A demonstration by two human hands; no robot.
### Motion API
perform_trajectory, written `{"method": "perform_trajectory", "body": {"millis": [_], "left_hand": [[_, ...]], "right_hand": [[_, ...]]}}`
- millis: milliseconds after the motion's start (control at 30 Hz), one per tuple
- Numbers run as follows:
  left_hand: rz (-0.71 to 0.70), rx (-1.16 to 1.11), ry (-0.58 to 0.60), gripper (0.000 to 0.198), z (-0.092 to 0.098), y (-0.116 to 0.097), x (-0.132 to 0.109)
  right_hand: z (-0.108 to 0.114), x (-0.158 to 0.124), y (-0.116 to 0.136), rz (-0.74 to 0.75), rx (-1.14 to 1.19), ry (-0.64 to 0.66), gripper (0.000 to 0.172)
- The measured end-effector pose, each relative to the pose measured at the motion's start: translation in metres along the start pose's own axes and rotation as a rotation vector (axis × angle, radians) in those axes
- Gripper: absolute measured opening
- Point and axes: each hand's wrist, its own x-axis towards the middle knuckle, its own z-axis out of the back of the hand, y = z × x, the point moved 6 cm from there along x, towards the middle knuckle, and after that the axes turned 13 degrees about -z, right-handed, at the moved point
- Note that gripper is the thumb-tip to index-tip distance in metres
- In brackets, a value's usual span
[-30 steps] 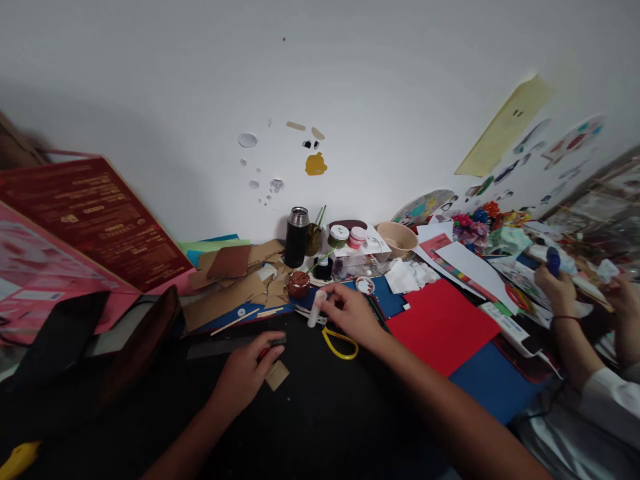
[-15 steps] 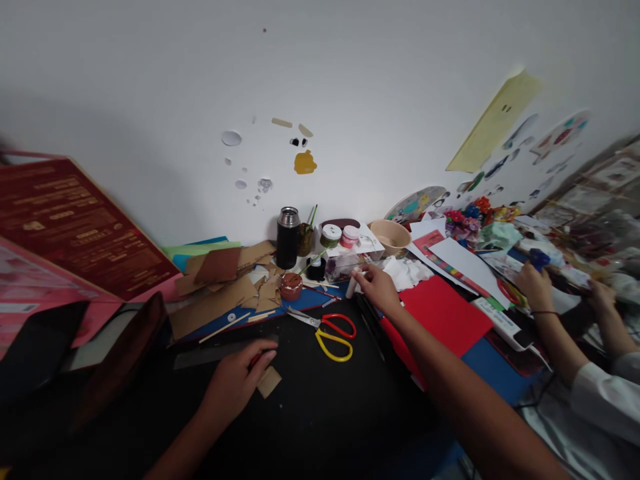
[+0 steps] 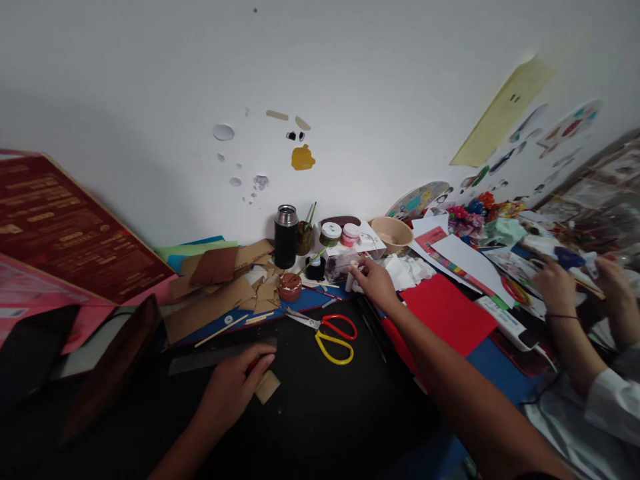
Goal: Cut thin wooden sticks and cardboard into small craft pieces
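My left hand [image 3: 233, 383] rests on the black table surface, its fingers closed around a small dark red item [image 3: 253, 365] that is mostly hidden. A small square of brown cardboard [image 3: 269, 388] lies by its thumb, and a clear ruler [image 3: 195, 361] lies flat just behind it. Farther off, my right hand [image 3: 376, 283] pinches the top of a small white tube [image 3: 349, 281], which stands upright beside crumpled white tissue [image 3: 407, 270]. Scissors [image 3: 327, 331] with one red and one yellow handle lie open between the two hands.
Torn cardboard [image 3: 210, 310], a jar of brown paint [image 3: 290, 287] and a black flask [image 3: 286, 240] stand along the wall. Red paper [image 3: 450, 313] and a power strip [image 3: 505, 323] lie at right. Another person's hands [image 3: 557, 287] work at far right.
The view has shifted slightly. My two hands keep nearly the same poses, the right still pinching the white tube. The other person's hands have moved a little.
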Motion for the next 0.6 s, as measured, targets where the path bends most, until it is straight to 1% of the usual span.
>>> {"method": "perform_trajectory", "body": {"millis": [200, 367, 467, 600], "left_hand": [[-0.001, 0.002, 0.016, 0.03, 0.001, -0.001, 0.001], [0.01, 0.011, 0.032, 0.032, 0.0, 0.0, 0.001], [0.016, 0.003, 0.031, 0.033, -0.001, 0.0, 0.001], [-0.002, 0.005, 0.022, 0.033, -0.001, 0.0, 0.0]], "right_hand": [[-0.003, -0.002, 0.001, -0.022, -0.006, 0.001, 0.034], [0.001, -0.003, 0.0, -0.007, 0.022, -0.039, 0.037], [0.011, -0.002, 0.003, -0.003, 0.074, -0.067, 0.041], [0.04, 0.001, 0.015, 0.018, 0.157, -0.163, 0.046]]}}
